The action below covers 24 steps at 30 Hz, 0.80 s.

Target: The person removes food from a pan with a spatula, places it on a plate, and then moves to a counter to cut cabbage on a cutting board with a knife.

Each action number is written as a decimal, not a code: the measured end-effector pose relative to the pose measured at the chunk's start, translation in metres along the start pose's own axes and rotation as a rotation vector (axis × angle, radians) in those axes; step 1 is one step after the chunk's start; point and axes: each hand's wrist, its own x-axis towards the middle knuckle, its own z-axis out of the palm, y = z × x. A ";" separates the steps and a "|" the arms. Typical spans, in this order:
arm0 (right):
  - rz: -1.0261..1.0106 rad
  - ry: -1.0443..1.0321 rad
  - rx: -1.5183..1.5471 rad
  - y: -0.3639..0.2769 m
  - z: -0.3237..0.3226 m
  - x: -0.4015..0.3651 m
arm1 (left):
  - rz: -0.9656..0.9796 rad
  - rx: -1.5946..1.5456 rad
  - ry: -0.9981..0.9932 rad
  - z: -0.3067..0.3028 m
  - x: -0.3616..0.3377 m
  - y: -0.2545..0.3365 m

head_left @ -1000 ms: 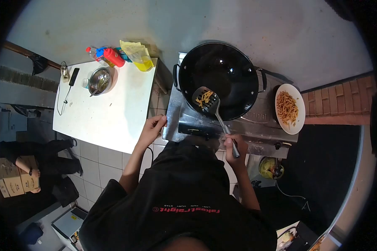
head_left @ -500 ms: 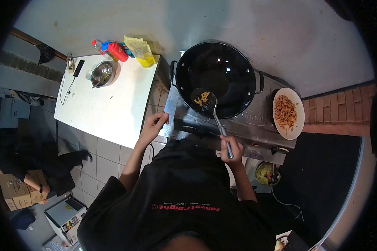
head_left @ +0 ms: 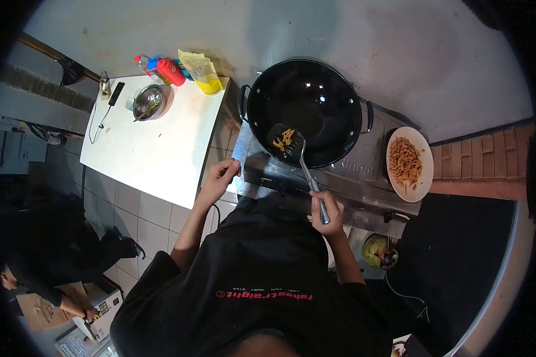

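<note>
My right hand (head_left: 329, 209) grips the grey handle of a slotted spatula (head_left: 307, 168). The spatula's head rests over the near left inside of a black wok (head_left: 324, 128), beside a small heap of yellow-brown fried strips (head_left: 284, 140). The wok's dark inside has a glossy sheen. My left hand (head_left: 221, 177) hovers by the left front corner of the steel stove (head_left: 363, 193), its fingers curled together, with nothing visible in them. Right of the wok, an oval white plate (head_left: 427, 172) carries a pile of brown strips (head_left: 405, 162).
On the left, a white table (head_left: 152, 152) bears a metal bowl (head_left: 147, 102), a black-handled tool (head_left: 114, 101), a red bottle (head_left: 171, 72) and a yellow pouch (head_left: 203, 74). Another person (head_left: 53, 256) bends over a cardboard box (head_left: 44, 309) at lower left. A brick ledge (head_left: 476, 157) lies right.
The spatula and my right hand have shifted slightly left. My left hand stays almost still. At lower left, the other person and the cardboard box have moved lower in the view.
</note>
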 end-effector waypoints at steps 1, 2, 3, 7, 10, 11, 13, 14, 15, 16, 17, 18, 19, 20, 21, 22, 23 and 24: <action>0.011 -0.006 0.003 0.000 -0.001 0.000 | -0.012 -0.007 -0.002 0.001 -0.001 0.000; 0.023 -0.013 0.006 0.001 -0.001 0.000 | -0.025 -0.015 -0.004 0.001 -0.003 0.000; 0.021 -0.015 0.008 0.001 -0.002 0.000 | -0.025 -0.015 -0.001 0.001 -0.003 -0.001; 0.015 -0.021 -0.009 0.001 -0.003 0.000 | -0.018 -0.024 0.007 0.002 -0.006 0.000; 0.062 -0.031 -0.003 -0.004 -0.005 0.006 | -0.031 -0.033 0.012 0.001 -0.007 0.000; 0.099 -0.038 0.008 -0.006 -0.007 0.009 | -0.038 -0.035 0.010 0.001 -0.007 -0.001; 0.132 -0.056 -0.013 -0.014 -0.012 0.018 | -0.039 -0.037 0.010 0.002 -0.007 -0.001; 0.165 -0.074 -0.033 -0.015 -0.013 0.022 | -0.040 -0.038 0.012 0.002 -0.007 -0.001; 0.163 -0.073 -0.033 -0.015 -0.013 0.025 | -0.038 -0.038 0.012 0.001 -0.007 0.001; 0.164 -0.076 -0.031 -0.014 -0.014 0.028 | -0.043 -0.036 0.012 0.001 -0.006 0.003; 0.165 -0.078 -0.030 -0.014 -0.015 0.030 | -0.047 -0.033 0.013 0.001 -0.006 0.004; 0.162 -0.077 -0.030 -0.014 -0.015 0.032 | -0.044 -0.034 0.014 0.000 -0.005 0.004; 0.144 -0.072 -0.021 -0.015 -0.015 0.033 | -0.031 -0.022 0.015 0.000 -0.005 0.003; 0.126 -0.067 -0.012 -0.016 -0.015 0.034 | -0.017 -0.009 0.016 -0.001 -0.005 0.003; 0.125 -0.066 -0.012 -0.017 -0.016 0.035 | -0.017 -0.009 0.016 -0.001 -0.004 0.004; 0.146 -0.092 -0.032 -0.018 -0.017 0.034 | -0.023 -0.012 0.023 -0.002 -0.004 0.006; 0.166 -0.117 -0.053 -0.018 -0.018 0.034 | -0.029 -0.016 0.030 -0.002 -0.004 0.007; 0.165 -0.116 -0.054 -0.017 -0.018 0.033 | -0.027 -0.016 0.029 -0.002 -0.003 0.006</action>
